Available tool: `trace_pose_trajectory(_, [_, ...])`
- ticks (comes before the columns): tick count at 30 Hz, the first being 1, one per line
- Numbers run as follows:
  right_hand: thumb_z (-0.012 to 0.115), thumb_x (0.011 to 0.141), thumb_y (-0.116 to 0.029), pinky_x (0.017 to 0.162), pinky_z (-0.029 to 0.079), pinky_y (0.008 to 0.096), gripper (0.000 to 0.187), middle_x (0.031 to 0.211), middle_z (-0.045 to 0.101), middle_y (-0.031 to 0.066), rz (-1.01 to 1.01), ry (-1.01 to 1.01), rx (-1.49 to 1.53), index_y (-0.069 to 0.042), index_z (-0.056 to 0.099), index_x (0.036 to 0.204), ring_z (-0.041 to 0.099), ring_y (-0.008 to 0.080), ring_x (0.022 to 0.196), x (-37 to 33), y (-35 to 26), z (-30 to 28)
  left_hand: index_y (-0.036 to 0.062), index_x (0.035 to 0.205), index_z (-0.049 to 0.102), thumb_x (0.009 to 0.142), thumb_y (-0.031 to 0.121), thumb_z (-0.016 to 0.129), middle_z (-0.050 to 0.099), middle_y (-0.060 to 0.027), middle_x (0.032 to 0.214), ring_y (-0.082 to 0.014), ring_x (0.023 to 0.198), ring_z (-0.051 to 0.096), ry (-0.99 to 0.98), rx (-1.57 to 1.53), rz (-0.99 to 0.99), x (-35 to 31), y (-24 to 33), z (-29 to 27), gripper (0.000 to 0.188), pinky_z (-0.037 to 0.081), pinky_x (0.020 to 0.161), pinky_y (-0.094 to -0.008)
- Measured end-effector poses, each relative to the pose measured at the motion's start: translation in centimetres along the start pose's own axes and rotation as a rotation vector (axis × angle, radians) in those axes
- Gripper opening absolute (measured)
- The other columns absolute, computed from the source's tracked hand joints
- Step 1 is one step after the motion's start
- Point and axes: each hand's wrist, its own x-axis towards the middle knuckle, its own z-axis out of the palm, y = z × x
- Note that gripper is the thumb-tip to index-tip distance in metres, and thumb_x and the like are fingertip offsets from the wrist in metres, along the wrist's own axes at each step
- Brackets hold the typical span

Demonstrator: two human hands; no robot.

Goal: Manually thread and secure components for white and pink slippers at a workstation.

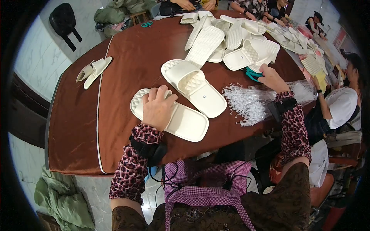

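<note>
My left hand [158, 106] is closed over the strap of a cream slide slipper [188, 122] that lies sole-down on the table near me. Right beside it rests a second cream slipper [208, 98] with a quilted footbed. To the right, my right hand [274, 79] has its fingers closed at the teal handles of a pair of scissors [252, 74]; the blades are hidden. Just below that hand lies a bundle of thin white plastic tag fasteners [246, 106], partly in a clear bag [304, 92].
A heap of cream slippers [206, 42] covers the far right of the brown-covered table [127, 50]. Another pair of slippers [97, 73] lies at the left, and small teal scissors [147, 24] at the far edge. Several people [341, 102] sit along the far and right sides.
</note>
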Motion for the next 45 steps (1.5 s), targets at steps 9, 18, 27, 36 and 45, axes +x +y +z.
trace_pose_trajectory(9, [0.068, 0.067, -0.007, 0.08, 0.043, 0.0422, 0.035, 0.094, 0.057, 0.0258, 0.028, 0.009, -0.04, 0.005, 0.05, 0.094, 0.055, 0.0401, 0.095, 0.8, -2.4, 1.3, 0.0175, 0.086, 0.068, 0.077, 0.02, 0.062, 0.051, -0.0057, 0.113, -0.0283, 0.109, 0.045, -0.008, -0.021, 0.036, -0.7, 0.8, -0.7, 0.011, 0.036, 0.09, -0.0457])
trace_pose_trajectory(18, [0.069, 0.07, -0.016, 0.078, 0.05, 0.0441, 0.025, 0.091, 0.063, 0.0242, 0.016, -0.032, -0.475, 0.004, 0.062, 0.083, 0.061, 0.0362, 0.091, 2.1, -3.6, 1.8, 0.0169, 0.085, 0.068, 0.077, 0.023, 0.064, 0.051, -0.0056, 0.112, -0.0281, 0.109, 0.045, -0.024, -0.047, 0.059, -2.3, 2.7, -2.1, 0.011, 0.036, 0.09, -0.0457])
trace_pose_trajectory(27, [0.062, 0.07, -0.02, 0.081, 0.048, 0.0422, 0.032, 0.094, 0.062, 0.0247, -0.057, -0.077, -0.372, 0.004, 0.06, 0.09, 0.06, 0.0376, 0.092, 2.9, -4.3, 2.0, 0.0177, 0.085, 0.069, 0.077, 0.023, 0.065, 0.053, -0.0063, 0.113, -0.028, 0.11, 0.046, -0.025, -0.105, 0.129, -3.6, 3.2, -2.8, 0.011, 0.036, 0.091, -0.0452])
trace_pose_trajectory(36, [0.059, 0.064, -0.02, 0.076, 0.049, 0.0412, 0.036, 0.083, 0.061, 0.0313, -0.055, -0.156, -0.415, 0.011, 0.062, 0.082, 0.062, 0.0407, 0.082, 2.2, -9.5, -0.5, 0.0157, 0.093, 0.068, 0.076, 0.013, 0.064, 0.053, -0.0091, 0.118, -0.0314, 0.111, 0.047, 0.064, -0.15, 0.129, -4.2, 3.0, -2.6, 0.017, 0.037, 0.092, -0.0441])
trace_pose_trajectory(45, [0.062, 0.066, -0.025, 0.066, 0.049, 0.0395, 0.038, 0.076, 0.062, 0.0273, -0.024, -0.062, -0.22, 0.01, 0.062, 0.083, 0.063, 0.0365, 0.07, -2.5, -10.1, -4.3, 0.001, 0.109, 0.059, 0.08, -0.004, 0.059, 0.054, -0.0183, 0.116, -0.0329, 0.109, 0.052, 0.459, -0.275, -0.262, -15.8, 2.6, -7.6, 0.029, 0.041, 0.092, -0.0379])
